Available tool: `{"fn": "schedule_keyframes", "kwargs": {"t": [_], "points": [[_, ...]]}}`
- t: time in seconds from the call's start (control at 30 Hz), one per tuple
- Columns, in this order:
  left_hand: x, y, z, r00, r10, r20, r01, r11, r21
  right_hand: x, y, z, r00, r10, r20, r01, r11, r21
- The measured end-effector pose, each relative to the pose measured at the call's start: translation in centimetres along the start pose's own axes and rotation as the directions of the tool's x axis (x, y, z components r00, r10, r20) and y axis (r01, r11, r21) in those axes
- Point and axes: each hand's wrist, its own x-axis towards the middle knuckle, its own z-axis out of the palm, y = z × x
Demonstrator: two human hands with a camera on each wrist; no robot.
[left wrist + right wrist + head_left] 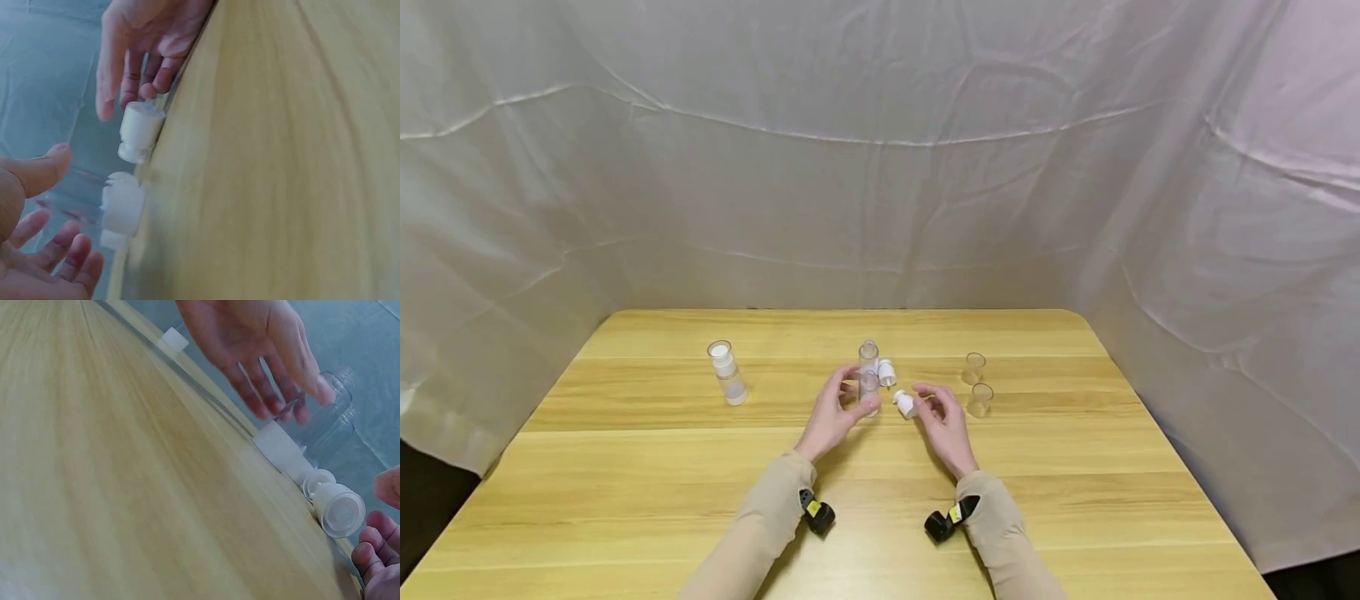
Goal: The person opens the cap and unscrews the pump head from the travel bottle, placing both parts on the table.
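Note:
Two clear bottles with white bottoms stand one behind the other, the near bottle [868,387] in front of the far bottle [868,354]. My left hand [835,412] is spread beside the near bottle, thumb and fingers apart on either side of it. A white pump head [906,405] lies on its side to the right of the bottles. Close to it is my right hand [947,429], its loosely bent fingers a small gap away from the pump head [340,509] in the right wrist view. Another white pump head [887,372] lies beside the far bottle.
On the left stands an assembled bottle [727,375] with a white pump and clear cap. Two clear caps [974,367] stand to the right of my right hand. The wooden table [880,517] is bordered by hanging grey cloth [880,200] at the back and sides.

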Motion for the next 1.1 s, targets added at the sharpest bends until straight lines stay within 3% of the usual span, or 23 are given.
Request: {"fn": "schedule_keyframes", "kwargs": {"t": [0.1, 0.17, 0.2, 0.23, 0.3, 0.37, 0.4, 0.43, 0.47, 0.53, 0.57, 0.63, 0.67, 0.73, 0.8, 0.9, 1.0, 1.1], "points": [[-0.3, 0.4, -0.8, 0.99, 0.071, -0.123, -0.074, 0.997, -0.021, -0.6, -1.8, -0.1, 1.0, 0.009, 0.003, -0.009, 1.0, -0.005], [-0.4, 0.6, -1.4, 0.95, 0.164, -0.266, -0.176, 0.984, -0.023, -0.9, -3.0, -0.2, 1.0, 0.02, 0.003, -0.02, 1.0, -0.015], [-0.5, 0.7, -1.8, 0.912, 0.217, -0.349, -0.237, 0.972, -0.013, -1.1, -3.5, -0.2, 1.0, 0.025, 0.003, -0.025, 1.0, -0.019], [-0.6, 0.8, -2.2, 0.858, 0.278, -0.432, -0.304, 0.953, 0.009, -1.2, -3.6, -0.3, 1.0, 0.022, 0.0, -0.022, 0.999, -0.023], [-0.6, 1.0, -3.0, 0.72, 0.378, -0.582, -0.409, 0.909, 0.083, -1.2, -3.6, -0.2, 1.0, 0.022, -0.004, -0.022, 0.999, -0.026], [-0.5, 1.1, -4.1, 0.582, 0.427, -0.692, -0.459, 0.875, 0.155, -1.2, -3.6, -0.3, 1.0, 0.021, -0.009, -0.021, 1.0, -0.023], [-0.5, 1.1, -4.6, 0.527, 0.428, -0.734, -0.464, 0.869, 0.173, -1.2, -3.6, -0.3, 1.0, 0.019, -0.012, -0.019, 1.0, -0.022], [-0.4, 1.1, -5.2, 0.482, 0.42, -0.769, -0.461, 0.868, 0.185, -1.2, -3.5, -0.3, 1.0, 0.017, -0.014, -0.017, 1.0, -0.022], [-0.4, 1.0, -5.7, 0.452, 0.399, -0.798, -0.446, 0.875, 0.186, -1.1, -3.5, -0.3, 1.0, 0.013, -0.015, -0.014, 1.0, -0.021], [-0.4, 0.7, -6.8, 0.411, 0.352, -0.841, -0.406, 0.897, 0.177, -1.1, -3.5, -0.3, 1.0, 0.009, -0.018, -0.009, 1.0, -0.015], [-0.4, 0.4, -7.4, 0.403, 0.322, -0.857, -0.375, 0.912, 0.166, -1.1, -3.5, -0.3, 1.0, 0.006, -0.018, -0.006, 1.0, -0.014], [-0.5, -0.1, -8.4, 0.424, 0.259, -0.868, -0.3, 0.944, 0.135, -1.1, -3.5, -0.3, 1.0, 0.004, -0.018, -0.004, 1.0, -0.011], [-0.6, -0.4, -8.8, 0.448, 0.223, -0.866, -0.259, 0.959, 0.113, -1.1, -3.5, -0.3, 1.0, 0.005, -0.018, -0.006, 1.0, -0.009], [-0.7, -0.9, -9.6, 0.514, 0.149, -0.845, -0.182, 0.981, 0.063, -1.1, -3.5, -0.3, 1.0, 0.009, -0.021, -0.01, 1.0, -0.009], [-0.9, -1.3, -10.1, 0.595, 0.053, -0.802, -0.093, 0.996, -0.003, -1.1, -3.5, -0.3, 1.0, 0.011, -0.024, -0.011, 1.0, -0.013], [-1.2, -1.9, -10.8, 0.695, -0.087, -0.714, 0.036, 0.996, -0.086, -1.1, -3.4, -0.3, 1.0, 0.008, -0.025, -0.009, 1.0, -0.019], [-1.4, -2.5, -11.3, 0.76, -0.193, -0.621, 0.131, 0.981, -0.144, -1.1, -3.3, -0.3, 1.0, 0.004, -0.025, -0.004, 1.0, -0.02], [-1.3, -2.9, -11.6, 0.8, -0.244, -0.547, 0.167, 0.968, -0.188, -1.0, -3.2, -0.3, 1.0, 0.005, -0.027, -0.005, 1.0, -0.016]]}}
